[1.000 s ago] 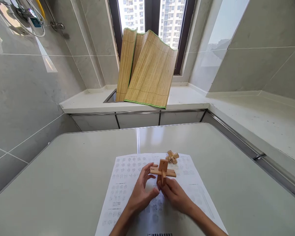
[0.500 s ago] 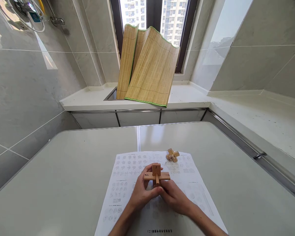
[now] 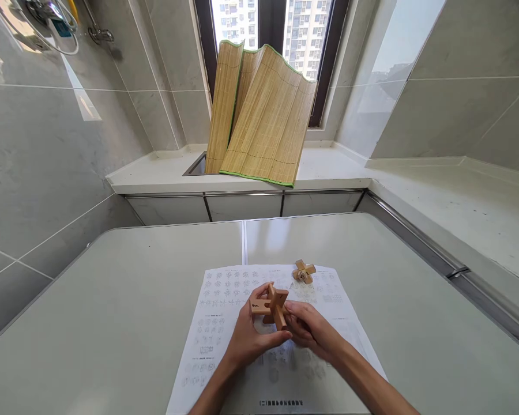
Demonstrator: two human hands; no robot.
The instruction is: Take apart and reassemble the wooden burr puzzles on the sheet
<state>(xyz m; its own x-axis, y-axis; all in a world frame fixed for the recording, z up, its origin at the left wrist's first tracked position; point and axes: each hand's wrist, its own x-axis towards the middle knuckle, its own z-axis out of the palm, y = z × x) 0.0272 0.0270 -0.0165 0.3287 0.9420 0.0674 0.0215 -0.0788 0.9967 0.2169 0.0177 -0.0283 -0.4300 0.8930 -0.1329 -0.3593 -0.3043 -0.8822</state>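
Between my hands, above a printed paper sheet (image 3: 190,369), is a reddish-brown wooden interlocking puzzle (image 3: 277,302) made of crossed pieces, with dark marks on some faces. My left hand (image 3: 246,340) grips it from the left, fingers behind and thumb below in front. My right hand (image 3: 313,328) pinches the puzzle's right side between thumb and fingers; the fingertips are partly hidden. Beyond them, a smaller, lighter wooden burr puzzle (image 3: 303,271) with a marked face rests on the sheet's far right part.
The sheet lies on a pale glossy table (image 3: 90,323) with a seam down its far half. Behind the table runs a white ledge (image 3: 155,180), where a folded bamboo mat (image 3: 270,127) leans against the window. Tiled walls rise on both sides.
The wooden puzzle has turned and tilted between my hands. My right hand has shifted right and up, from beneath the puzzle to its right side.
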